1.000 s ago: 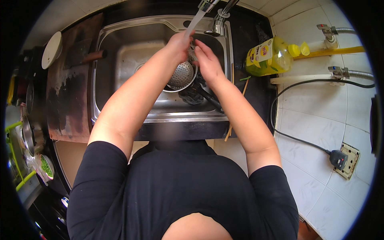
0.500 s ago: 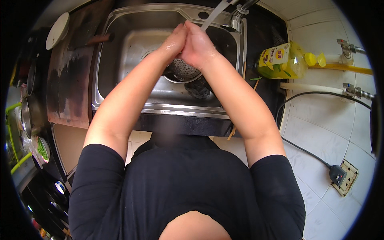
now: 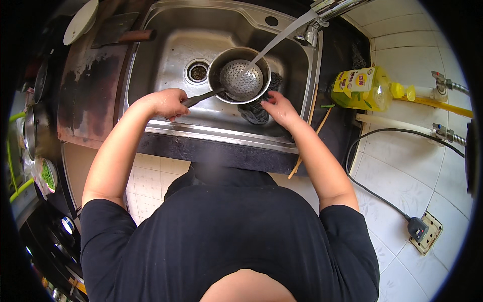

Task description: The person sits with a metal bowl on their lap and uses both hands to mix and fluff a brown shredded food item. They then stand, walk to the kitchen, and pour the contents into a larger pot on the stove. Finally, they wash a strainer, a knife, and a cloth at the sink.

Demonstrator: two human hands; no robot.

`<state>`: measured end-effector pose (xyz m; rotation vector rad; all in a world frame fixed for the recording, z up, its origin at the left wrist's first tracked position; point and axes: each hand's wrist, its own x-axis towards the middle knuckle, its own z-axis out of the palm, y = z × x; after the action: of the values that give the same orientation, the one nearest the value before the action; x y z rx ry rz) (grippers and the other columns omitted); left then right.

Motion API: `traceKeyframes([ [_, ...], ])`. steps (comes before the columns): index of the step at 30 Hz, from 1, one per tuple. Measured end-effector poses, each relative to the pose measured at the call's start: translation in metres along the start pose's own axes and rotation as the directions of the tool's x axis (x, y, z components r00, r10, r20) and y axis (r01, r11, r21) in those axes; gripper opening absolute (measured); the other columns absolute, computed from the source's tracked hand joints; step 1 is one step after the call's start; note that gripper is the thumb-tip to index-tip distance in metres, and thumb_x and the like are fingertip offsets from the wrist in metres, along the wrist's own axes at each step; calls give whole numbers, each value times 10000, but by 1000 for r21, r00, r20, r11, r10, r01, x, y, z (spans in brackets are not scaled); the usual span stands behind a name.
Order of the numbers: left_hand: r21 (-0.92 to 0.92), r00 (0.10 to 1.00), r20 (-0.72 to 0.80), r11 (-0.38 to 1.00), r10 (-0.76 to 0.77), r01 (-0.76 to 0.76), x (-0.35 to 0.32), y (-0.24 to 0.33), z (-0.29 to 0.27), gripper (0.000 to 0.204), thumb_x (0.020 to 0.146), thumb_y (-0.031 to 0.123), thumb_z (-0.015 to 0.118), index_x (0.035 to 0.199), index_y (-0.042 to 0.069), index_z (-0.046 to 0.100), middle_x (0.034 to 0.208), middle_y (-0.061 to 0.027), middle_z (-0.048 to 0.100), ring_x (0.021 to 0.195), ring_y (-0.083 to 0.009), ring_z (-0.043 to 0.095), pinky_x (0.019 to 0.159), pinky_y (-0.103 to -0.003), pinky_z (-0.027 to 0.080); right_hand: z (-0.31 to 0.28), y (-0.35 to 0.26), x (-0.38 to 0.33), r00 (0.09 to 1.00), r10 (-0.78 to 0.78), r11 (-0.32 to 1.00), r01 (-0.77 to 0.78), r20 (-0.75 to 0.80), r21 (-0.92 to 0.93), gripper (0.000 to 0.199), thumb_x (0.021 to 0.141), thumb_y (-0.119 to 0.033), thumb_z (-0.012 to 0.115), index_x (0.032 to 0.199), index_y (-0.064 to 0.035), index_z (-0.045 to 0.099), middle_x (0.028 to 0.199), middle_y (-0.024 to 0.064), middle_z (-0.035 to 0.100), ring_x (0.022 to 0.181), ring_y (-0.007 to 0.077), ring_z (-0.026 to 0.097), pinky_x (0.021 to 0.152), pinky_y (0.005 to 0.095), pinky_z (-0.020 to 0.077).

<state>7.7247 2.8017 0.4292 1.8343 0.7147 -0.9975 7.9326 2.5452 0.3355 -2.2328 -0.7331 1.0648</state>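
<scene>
The hands, pressed together under the tap half a second ago, have come apart. The left hand (image 3: 163, 103) now closes its fingers round the dark handle of a perforated skimmer ladle (image 3: 241, 79), whose bowl sits over a steel pot (image 3: 217, 70) in the stainless sink (image 3: 166, 45), right of the drain. Water from the faucet (image 3: 327, 7) falls onto the ladle. The right hand (image 3: 279, 106), fingers loosely curled, touches a dark scouring pad (image 3: 254, 113) just below the pot. A yellow detergent bottle (image 3: 365, 86) lies right of the sink.
</scene>
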Motion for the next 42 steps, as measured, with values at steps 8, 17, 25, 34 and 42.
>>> traceKeyframes([
  [8, -795, 986, 83, 607, 142, -20, -55, -13, 24, 216, 845, 127, 549, 1013, -8, 542, 579, -6, 505, 368, -42, 417, 345, -164, 292, -13, -26, -30, 956, -206, 968, 168, -209, -185, 513, 798, -297, 580, 1192, 19, 489, 1151, 222, 524, 1004, 342, 547, 867, 348, 434],
  [17, -530, 958, -275, 818, 87, -226, -109, 6, 66, 199, 799, 117, 593, 929, -23, 538, 607, -14, 506, 440, -58, 455, 404, -211, 381, 1, -67, -11, 999, 18, 818, 6, -36, 574, 579, 850, -267, 562, 1299, 15, 330, 1108, 169, 542, 911, 238, 586, 719, 323, 499],
  [25, -766, 971, -175, 596, 165, -239, -122, -10, 59, 447, 823, 129, 571, 1196, -67, 424, 847, -122, 587, 554, -140, 589, 452, -242, 473, 27, -70, 35, 972, 152, 398, -227, 180, 889, 324, 908, -100, 427, 1211, 5, 378, 1156, 185, 502, 944, 312, 584, 669, 413, 564],
  [34, -992, 925, -116, -78, 362, -94, -132, 0, 66, 496, 797, 72, 416, 1281, -21, 354, 683, -107, 486, 408, -131, 412, 370, -232, 348, 56, -71, 58, 953, 219, 379, -281, 210, 882, 275, 885, -168, 541, 1113, -31, 468, 1049, 148, 579, 867, 280, 613, 651, 418, 549],
  [42, -995, 944, -103, -34, 314, -97, -139, -4, 65, 515, 796, 79, 384, 1304, 2, 341, 621, -91, 426, 375, -128, 379, 349, -229, 337, 56, -59, 72, 996, 44, 584, 36, -76, 811, 259, 798, -231, 660, 913, -10, 591, 861, 67, 630, 723, 144, 590, 634, 254, 461],
])
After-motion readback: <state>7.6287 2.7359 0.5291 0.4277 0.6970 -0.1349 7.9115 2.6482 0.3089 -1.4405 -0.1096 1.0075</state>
